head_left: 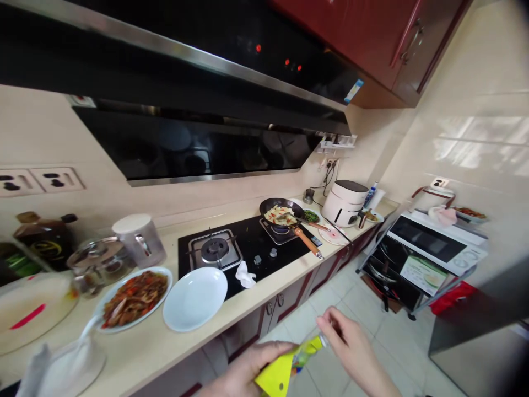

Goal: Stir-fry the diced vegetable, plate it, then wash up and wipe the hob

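My left hand (252,366) is wrapped round a bright yellow-green packet (278,375) with a printed picture, held in front of the counter over the floor. The narrow upper end of the packet points right and carries a small pale tip like a spout. Right beside that tip is my right hand (345,336), with its thumb and fingers pinched together. Whatever lies between those fingers is hidden. On the far burner stands a wok (266,207) holding pale sliced food and a spatula (312,223), its wooden handle (308,242) reaching over the counter's front edge.
An oval white plate (195,300) and a plate of cooked meat (134,298) stand left of the black gas hob (231,242). A crumpled tissue (245,274) lies on the hob. Farther right are an air fryer (343,204) and a rack with a microwave (438,237).
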The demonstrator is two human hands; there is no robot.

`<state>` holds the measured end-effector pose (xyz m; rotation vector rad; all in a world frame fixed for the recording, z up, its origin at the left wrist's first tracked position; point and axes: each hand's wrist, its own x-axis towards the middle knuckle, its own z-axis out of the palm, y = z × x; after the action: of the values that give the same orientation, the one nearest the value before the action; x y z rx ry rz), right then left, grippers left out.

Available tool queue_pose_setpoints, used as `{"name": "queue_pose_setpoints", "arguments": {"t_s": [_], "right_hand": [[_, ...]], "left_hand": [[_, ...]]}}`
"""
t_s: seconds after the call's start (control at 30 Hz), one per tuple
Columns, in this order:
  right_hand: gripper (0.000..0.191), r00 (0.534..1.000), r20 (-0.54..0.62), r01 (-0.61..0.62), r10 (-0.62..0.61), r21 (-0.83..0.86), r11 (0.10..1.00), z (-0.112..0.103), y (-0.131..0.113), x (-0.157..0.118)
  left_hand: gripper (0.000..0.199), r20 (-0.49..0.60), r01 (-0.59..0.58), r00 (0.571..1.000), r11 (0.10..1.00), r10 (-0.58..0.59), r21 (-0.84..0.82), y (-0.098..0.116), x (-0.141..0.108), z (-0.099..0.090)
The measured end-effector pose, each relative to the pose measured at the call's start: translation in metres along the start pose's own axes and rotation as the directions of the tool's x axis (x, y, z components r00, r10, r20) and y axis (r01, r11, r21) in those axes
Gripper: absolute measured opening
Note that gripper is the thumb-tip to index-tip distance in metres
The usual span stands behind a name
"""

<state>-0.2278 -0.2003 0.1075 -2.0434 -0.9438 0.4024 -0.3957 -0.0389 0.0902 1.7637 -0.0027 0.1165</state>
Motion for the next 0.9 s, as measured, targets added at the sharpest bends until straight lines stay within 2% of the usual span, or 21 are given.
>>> {"name": "queue_pose_setpoints", "arguments": {"t_s": [0.1, 0.17, 0.27, 0.37, 0.43, 0.5, 0.6, 0.7, 0.77, 0.83, 0.9], "right_hand": [[0.04, 0.989, 0.046, -0.144, 0.138, 0.187, 0.972, 0.006, 0.011, 0.023], [0.04, 0.984, -0.016, -0.169, 0.177, 0.221, 0.96, 0.01, 0.013, 0.045], [0.041, 0.988, -0.133, -0.058, 0.079, 0.149, 0.987, 0.018, 0.012, 0.082], [0.037, 0.986, -0.151, 0.073, -0.071, 0.007, 0.997, 0.03, 0.011, 0.119], [0.032, 0.978, -0.106, 0.17, -0.179, -0.084, 0.982, 0.039, 0.01, 0.14], [0.026, 0.957, -0.062, 0.272, -0.284, -0.158, 0.949, 0.047, 0.009, 0.158], [0.02, 0.885, 0.018, 0.455, -0.466, -0.251, 0.854, 0.044, 0.007, 0.184], [0.016, 0.76, 0.178, 0.649, -0.625, -0.245, 0.72, 0.024, 0.003, 0.211], [0.011, 0.698, 0.285, 0.711, -0.657, -0.164, 0.684, 0.005, 0.004, 0.23], [0.019, 0.678, 0.367, 0.705, -0.637, -0.079, 0.705, -0.01, 0.009, 0.248], [0.029, 0.697, 0.415, 0.66, -0.585, -0.051, 0.749, -0.019, 0.02, 0.266]], "left_hand": [[0.05, 0.0, 0.063, 0.998, 0.998, -0.063, 0.026, -0.019, 0.022, -0.021], [0.055, 0.027, 0.085, 0.996, 0.996, -0.086, 0.028, -0.022, 0.036, -0.041], [0.063, 0.054, 0.067, 0.996, 0.997, -0.069, 0.05, -0.007, 0.061, -0.073], [0.063, 0.006, 0.058, 0.998, 0.959, -0.062, 0.276, 0.009, 0.095, -0.093], [0.041, -0.072, 0.069, 0.997, 0.871, -0.039, 0.486, 0.005, 0.121, -0.096], [0.014, -0.134, 0.061, 0.99, 0.757, 0.035, 0.65, -0.009, 0.146, -0.097], [0.029, -0.126, 0.001, 0.981, 0.638, 0.15, 0.77, -0.029, 0.171, -0.102], [0.028, -0.105, -0.001, 0.986, 0.628, 0.132, 0.778, -0.032, 0.186, -0.115], [0.023, -0.132, 0.059, 0.989, 0.659, 0.061, 0.749, -0.027, 0.196, -0.121], [0.018, -0.187, 0.154, 0.982, 0.682, -0.026, 0.715, -0.022, 0.208, -0.123], [0.018, -0.244, 0.254, 0.963, 0.668, -0.111, 0.699, -0.019, 0.222, -0.12]]}}
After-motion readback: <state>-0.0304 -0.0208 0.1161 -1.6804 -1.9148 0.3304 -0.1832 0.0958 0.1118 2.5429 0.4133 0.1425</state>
